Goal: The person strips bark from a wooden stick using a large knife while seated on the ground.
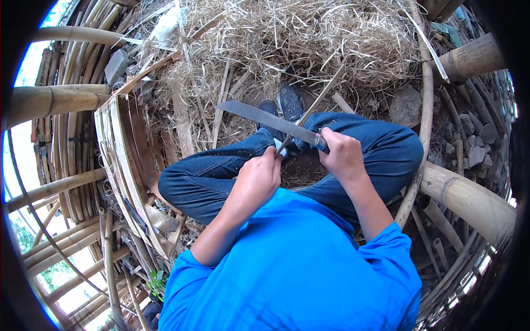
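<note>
My right hand (342,154) is closed round the dark handle of a machete (262,117). Its broad grey blade points up and to the left, over my shoes. A thin bamboo strip (317,103) slants from my left hand (260,174) up to the right, and my left fingers are wrapped round its lower end. Blade and strip cross close to the handle; whether they touch I cannot tell. Both hands are above my lap, between my bent knees in blue jeans. Something pale blue shows beside my left fingertips, too small to name.
Heaped bamboo shavings (298,38) cover the ground ahead. Split bamboo slats (118,143) lean at my left knee, with a bamboo pole frame (61,99) beyond. A long pole (427,105) and a thick bamboo post (469,201) border my right side, near broken stones (476,154).
</note>
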The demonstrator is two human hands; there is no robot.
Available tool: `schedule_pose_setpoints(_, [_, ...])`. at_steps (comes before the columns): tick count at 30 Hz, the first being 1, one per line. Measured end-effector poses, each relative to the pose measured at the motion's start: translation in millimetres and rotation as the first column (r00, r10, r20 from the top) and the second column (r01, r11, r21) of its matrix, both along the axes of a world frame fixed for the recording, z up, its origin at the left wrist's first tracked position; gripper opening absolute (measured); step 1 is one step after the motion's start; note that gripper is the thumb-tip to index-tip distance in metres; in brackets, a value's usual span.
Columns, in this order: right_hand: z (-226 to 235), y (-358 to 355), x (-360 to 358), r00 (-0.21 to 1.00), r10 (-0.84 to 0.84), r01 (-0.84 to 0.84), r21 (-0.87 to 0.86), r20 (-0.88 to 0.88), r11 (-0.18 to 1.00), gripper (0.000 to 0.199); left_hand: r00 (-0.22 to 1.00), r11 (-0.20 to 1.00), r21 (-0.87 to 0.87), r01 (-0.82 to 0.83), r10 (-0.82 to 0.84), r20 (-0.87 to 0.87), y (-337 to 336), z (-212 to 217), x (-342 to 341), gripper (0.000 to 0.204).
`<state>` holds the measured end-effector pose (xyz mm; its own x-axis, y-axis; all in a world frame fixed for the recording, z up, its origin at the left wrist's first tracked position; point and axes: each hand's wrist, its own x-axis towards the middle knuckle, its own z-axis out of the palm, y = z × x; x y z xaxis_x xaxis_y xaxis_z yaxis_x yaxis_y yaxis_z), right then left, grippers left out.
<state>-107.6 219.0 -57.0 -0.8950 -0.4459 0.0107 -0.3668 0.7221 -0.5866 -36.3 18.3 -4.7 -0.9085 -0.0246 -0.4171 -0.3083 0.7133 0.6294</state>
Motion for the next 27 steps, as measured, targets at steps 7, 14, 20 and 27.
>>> schedule_pose_setpoints(7, [-4.7,72.6,-49.3,0.912,-0.407,0.409,0.167,-0.051,0.897,0.023,0.999,0.988,0.152,-0.029,0.025,0.032,-14.1,-6.3,15.2,0.021])
schedule_pose_setpoints(14, [31.9,5.5,2.1,0.995,-0.052,0.045,-0.088,-0.083,0.995,0.021,0.985,0.913,0.37,-0.174,0.158,0.072,-6.6,-15.2,-2.2,0.026])
schedule_pose_setpoints(20, [22.2,-4.6,0.6,0.992,0.057,-0.056,0.012,-0.113,0.998,0.021,0.985,0.907,0.392,-0.153,0.11,0.13,-9.7,0.2,0.4,0.032])
schedule_pose_setpoints(27, [19.8,3.5,-9.1,0.982,0.074,-0.075,-0.001,-0.173,0.997,0.021,0.994,0.965,0.246,-0.092,0.075,0.074,-2.3,15.6,0.8,0.028])
